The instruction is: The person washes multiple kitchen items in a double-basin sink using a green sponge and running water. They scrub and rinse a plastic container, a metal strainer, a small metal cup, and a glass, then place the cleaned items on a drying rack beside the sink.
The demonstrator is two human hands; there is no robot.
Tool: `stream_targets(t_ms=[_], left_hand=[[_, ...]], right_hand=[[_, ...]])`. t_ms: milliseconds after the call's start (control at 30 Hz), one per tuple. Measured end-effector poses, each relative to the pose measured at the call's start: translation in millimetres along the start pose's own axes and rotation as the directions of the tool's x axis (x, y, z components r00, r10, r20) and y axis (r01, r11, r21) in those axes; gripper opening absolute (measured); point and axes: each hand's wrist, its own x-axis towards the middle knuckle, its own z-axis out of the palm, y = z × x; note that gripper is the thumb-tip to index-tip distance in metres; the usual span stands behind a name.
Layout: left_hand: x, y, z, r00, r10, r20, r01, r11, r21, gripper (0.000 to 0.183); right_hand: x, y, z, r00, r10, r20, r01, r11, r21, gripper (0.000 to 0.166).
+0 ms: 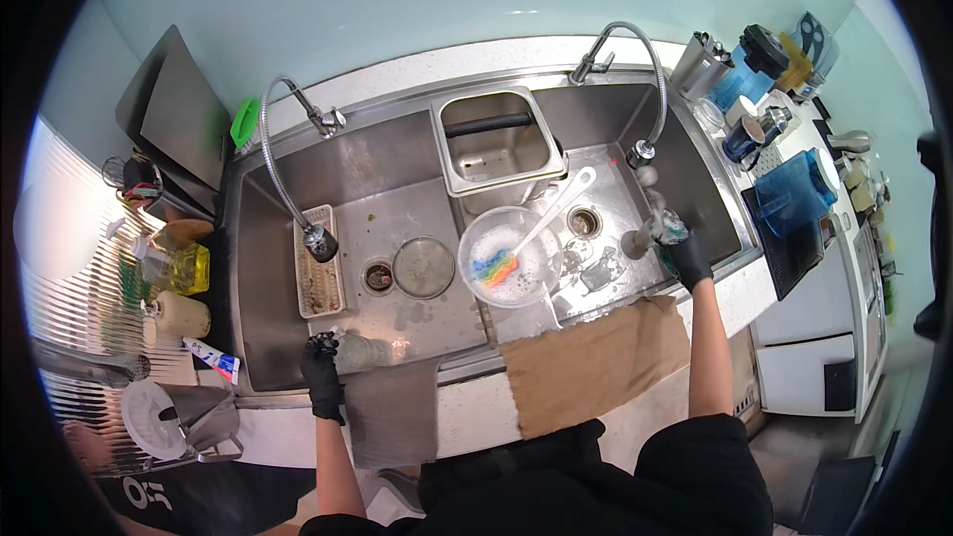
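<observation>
My left hand [323, 376], in a black glove, is at the front edge of the left basin. Its curled fingers are beside a clear container [362, 351] lying there; whether they grip it I cannot tell. My right hand [689, 259], also gloved in black, closes around a wet, greenish-white item [671, 231] in the right basin, its kind unclear. Water [649, 186] runs down onto it from the right spray faucet [640, 154]. Close by its left side is a grey metal cylinder [635, 244]. A clear bowl [476, 290] of suds holds a rainbow-coloured sponge brush [555, 212] with a white handle.
Behind the bowl stands a steel bin [488, 182] with a black bar. The left basin holds a woven tray [322, 305] and a round strainer disc [423, 268]. A brown cloth [595, 365] and a grey cloth [393, 413] drape the front edge. Blue pitchers [793, 190] stand right.
</observation>
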Motion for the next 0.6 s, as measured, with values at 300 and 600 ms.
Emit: stream_targets(t_ms=[300,600], left_hand=[[-13.9,11.3,-1.1,0.97,0.203,-0.134,-0.089,0.809,0.581,0.016],[-12.2,19.8,16.0,0.961,0.128,-0.246,0.09,0.697,0.712,0.014]], right_hand=[[140.7,124.3,18.7,0.903,0.383,0.195,0.086,0.285,-0.955,0.043],[147.9,234.4,46.7,0.7,0.657,0.28,0.269,0.12,-0.956,0.039]])
